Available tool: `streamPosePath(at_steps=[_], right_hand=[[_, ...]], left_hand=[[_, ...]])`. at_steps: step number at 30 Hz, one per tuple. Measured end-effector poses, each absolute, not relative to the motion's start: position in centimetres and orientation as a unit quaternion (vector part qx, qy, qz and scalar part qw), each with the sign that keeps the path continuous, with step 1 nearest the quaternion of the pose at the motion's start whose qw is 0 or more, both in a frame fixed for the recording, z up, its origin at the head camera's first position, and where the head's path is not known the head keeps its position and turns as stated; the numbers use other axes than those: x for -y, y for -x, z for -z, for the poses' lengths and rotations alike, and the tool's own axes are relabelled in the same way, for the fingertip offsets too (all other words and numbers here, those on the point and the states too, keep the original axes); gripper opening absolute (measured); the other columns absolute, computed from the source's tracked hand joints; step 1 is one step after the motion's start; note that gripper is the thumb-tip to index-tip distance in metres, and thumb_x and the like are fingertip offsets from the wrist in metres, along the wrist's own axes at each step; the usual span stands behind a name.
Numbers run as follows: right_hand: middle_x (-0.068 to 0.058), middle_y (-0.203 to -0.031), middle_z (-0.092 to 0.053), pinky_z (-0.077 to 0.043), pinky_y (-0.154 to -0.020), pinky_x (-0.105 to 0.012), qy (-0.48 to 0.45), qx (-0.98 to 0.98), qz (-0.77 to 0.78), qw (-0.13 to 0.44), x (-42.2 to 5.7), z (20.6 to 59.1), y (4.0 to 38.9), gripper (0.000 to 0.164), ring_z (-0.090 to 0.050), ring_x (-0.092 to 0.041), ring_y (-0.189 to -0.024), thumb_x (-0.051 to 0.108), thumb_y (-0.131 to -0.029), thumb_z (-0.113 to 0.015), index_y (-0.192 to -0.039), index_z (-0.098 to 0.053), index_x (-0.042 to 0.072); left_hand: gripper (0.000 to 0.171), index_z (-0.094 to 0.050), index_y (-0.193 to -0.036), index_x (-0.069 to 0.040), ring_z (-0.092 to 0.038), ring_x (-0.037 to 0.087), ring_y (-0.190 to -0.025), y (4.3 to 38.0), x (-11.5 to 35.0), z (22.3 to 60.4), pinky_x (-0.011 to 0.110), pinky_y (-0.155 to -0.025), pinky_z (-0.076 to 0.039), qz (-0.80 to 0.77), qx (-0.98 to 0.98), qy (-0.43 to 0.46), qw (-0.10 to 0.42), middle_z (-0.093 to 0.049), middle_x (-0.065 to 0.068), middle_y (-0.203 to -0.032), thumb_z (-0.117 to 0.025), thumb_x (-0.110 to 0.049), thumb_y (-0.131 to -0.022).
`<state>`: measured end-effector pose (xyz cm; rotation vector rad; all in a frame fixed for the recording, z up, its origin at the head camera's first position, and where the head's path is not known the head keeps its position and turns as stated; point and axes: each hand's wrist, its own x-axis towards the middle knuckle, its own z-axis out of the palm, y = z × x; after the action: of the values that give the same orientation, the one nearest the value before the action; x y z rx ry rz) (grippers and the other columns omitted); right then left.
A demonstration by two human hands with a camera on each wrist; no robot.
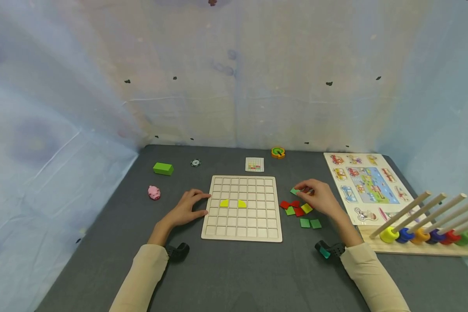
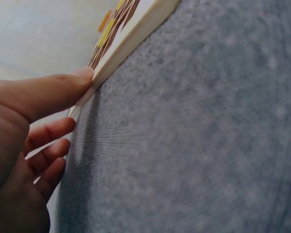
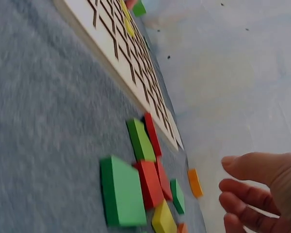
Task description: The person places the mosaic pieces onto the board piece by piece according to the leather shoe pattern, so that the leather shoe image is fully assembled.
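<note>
A square wooden grid board (image 1: 242, 232) lies on the dark table, with two yellow pieces (image 1: 224, 203) set in its cells. My left hand (image 1: 185, 208) rests at the board's left edge, its thumb touching the rim and its fingers loosely spread. To the right of the board my right hand (image 1: 316, 197) hovers over a green tile (image 1: 294, 190). In the right wrist view its thumb and fingers are apart with nothing between them, and that tile lies below on the table. Red tiles (image 1: 298, 212), a yellow tile (image 1: 307, 208) and more green tiles (image 1: 305, 223) lie nearby.
A small pattern card (image 1: 255, 164) and an orange-green toy (image 1: 278, 152) lie behind the board. At left are a green block (image 1: 163, 169), a pink pig (image 1: 154, 193) and a round chip (image 1: 195, 163). A picture puzzle (image 1: 335, 162) and a peg stand (image 1: 417, 249) occupy the right.
</note>
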<state>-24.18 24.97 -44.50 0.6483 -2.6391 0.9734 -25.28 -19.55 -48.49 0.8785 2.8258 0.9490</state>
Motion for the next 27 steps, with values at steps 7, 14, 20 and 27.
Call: streamPosePath(at_steps=[7, 14, 20, 27], right_hand=[[-0.02, -0.097, -0.058, -0.045, -0.07, -0.042, -0.172, 0.934, -0.297, 0.102, -26.5, 45.2, 24.7, 0.028, -0.057, -0.029, -0.081, 0.011, -0.081, -0.072, -0.106, -0.066, -0.001], [-0.016, -0.088, -0.053, -0.039, -0.064, -0.038, -0.092, 0.966, -0.236, 0.05, -27.0, 45.7, 24.9, 0.047, -0.048, -0.026, -0.076, 0.03, -0.081, -0.072, -0.111, -0.06, -0.004], [-0.011, -0.081, -0.054, -0.038, -0.058, -0.034, -0.06, 0.976, -0.211, 0.018, -27.0, 45.8, 25.1, 0.052, -0.049, -0.022, -0.069, 0.036, -0.082, -0.069, -0.111, -0.058, -0.005], [-0.011, -0.08, -0.061, -0.04, -0.054, -0.032, -0.053, 0.972, -0.23, -0.005, -27.1, 45.5, 25.2, 0.043, -0.053, -0.018, -0.063, 0.031, -0.083, -0.069, -0.107, -0.058, -0.003]], left_hand=[[0.053, -0.052, -0.133, -0.013, -0.036, 0.028, -0.112, 25.3, 19.5, 48.5, 0.053, -0.094, -0.032, -0.306, -0.909, -0.281, 0.019, -0.043, 0.01, -0.126, -0.069, -0.027, -0.085], [0.053, -0.052, -0.133, -0.013, -0.037, 0.028, -0.112, 25.3, 19.6, 48.6, 0.053, -0.093, -0.032, -0.305, -0.909, -0.284, 0.016, -0.043, 0.01, -0.125, -0.069, -0.028, -0.085], [0.053, -0.052, -0.134, -0.013, -0.036, 0.028, -0.111, 25.3, 19.5, 48.6, 0.053, -0.093, -0.032, -0.303, -0.909, -0.286, 0.017, -0.043, 0.01, -0.126, -0.068, -0.028, -0.086], [0.053, -0.052, -0.133, -0.013, -0.037, 0.029, -0.111, 25.2, 19.5, 48.4, 0.053, -0.093, -0.032, -0.309, -0.907, -0.285, 0.02, -0.043, 0.011, -0.125, -0.069, -0.026, -0.085]])
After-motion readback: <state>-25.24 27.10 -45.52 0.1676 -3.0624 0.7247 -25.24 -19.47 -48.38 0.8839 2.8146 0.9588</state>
